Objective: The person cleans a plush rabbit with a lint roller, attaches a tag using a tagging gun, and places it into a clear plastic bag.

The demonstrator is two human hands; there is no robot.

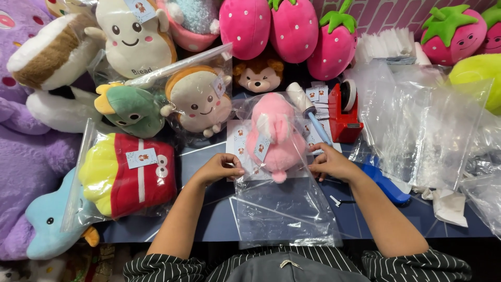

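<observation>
My left hand (219,169) and right hand (330,163) pinch the side edges of the clear bag (282,209) with closed fingers, mid-tabletop. The pink plush (272,133) sits inside its far end: light, squashy, while the film looks slippery, so I judge edges grip best.

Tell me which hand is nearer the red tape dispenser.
Right. The right hand grips the clear bag just below the red tape dispenser; the left hand is across the pink plush.
</observation>
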